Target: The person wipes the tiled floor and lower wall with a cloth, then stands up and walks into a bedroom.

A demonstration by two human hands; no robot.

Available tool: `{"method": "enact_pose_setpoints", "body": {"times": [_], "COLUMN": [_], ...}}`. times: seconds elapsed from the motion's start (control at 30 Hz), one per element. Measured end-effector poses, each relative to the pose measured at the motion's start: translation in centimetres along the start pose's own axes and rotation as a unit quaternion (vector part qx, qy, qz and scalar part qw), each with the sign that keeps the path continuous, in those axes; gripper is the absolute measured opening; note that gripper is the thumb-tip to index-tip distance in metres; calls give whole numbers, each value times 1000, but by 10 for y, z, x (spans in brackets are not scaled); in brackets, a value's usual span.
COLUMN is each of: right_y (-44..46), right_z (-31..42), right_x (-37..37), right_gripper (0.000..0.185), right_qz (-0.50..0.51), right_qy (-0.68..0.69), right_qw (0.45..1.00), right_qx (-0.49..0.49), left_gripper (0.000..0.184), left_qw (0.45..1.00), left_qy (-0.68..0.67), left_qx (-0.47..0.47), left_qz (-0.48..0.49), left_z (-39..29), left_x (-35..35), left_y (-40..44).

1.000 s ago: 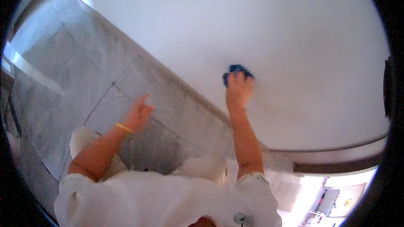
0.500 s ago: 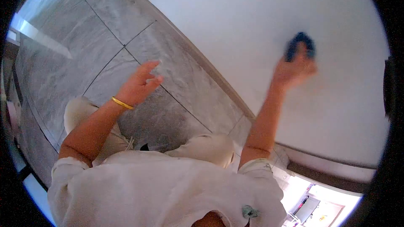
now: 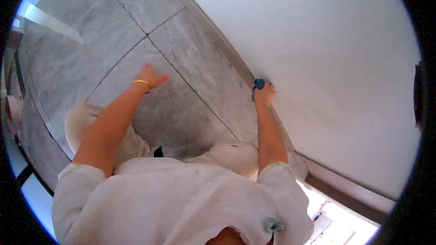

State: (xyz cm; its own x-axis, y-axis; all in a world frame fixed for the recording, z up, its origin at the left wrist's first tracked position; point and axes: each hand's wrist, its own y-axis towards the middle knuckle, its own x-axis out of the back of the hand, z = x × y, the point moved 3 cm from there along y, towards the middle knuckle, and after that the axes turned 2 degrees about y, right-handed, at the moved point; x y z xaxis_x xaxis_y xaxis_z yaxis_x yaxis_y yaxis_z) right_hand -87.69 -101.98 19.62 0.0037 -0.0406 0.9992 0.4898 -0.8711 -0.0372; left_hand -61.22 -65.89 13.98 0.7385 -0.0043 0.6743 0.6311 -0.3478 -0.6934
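My right hand [image 3: 265,94] is closed around a dark blue cloth [image 3: 259,83], which bunches out past the fingers. Hand and cloth are low on the white wall [image 3: 336,63], at the brown baseboard [image 3: 236,59]. Over the grey tiled floor [image 3: 181,104], my left hand [image 3: 152,78] hangs with its fingers apart and nothing in them. A gold bangle [image 3: 143,82] circles that wrist. Whether the left fingertips touch the floor, I cannot tell.
My bent knees in pale trousers [image 3: 227,156] are close to the floor. At the lower right a bright doorway [image 3: 329,218] opens beside the wall's end. A dark object [image 3: 418,95] shows at the right edge.
My right hand has come down the wall with the blue cloth, from high on the white surface to the baseboard. My left hand has shifted slightly, its fingers still apart.
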Motion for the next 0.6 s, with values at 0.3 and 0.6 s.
{"method": "enact_pose_setpoints", "body": {"times": [0.3, 0.6], "right_y": [10, 42], "right_z": [-10, 170], "right_x": [-55, -38], "right_gripper": [38, 35], "right_qz": [-40, -44], "right_qy": [-19, 35], "right_qw": [990, 985], "right_qx": [-136, 163], "left_gripper": [129, 135], "left_qw": [955, 950], "left_qy": [-33, -32], "left_qx": [294, 312], "left_qz": [4, -5], "left_z": [48, 48], "left_x": [1, -1], "left_y": [39, 42]}}
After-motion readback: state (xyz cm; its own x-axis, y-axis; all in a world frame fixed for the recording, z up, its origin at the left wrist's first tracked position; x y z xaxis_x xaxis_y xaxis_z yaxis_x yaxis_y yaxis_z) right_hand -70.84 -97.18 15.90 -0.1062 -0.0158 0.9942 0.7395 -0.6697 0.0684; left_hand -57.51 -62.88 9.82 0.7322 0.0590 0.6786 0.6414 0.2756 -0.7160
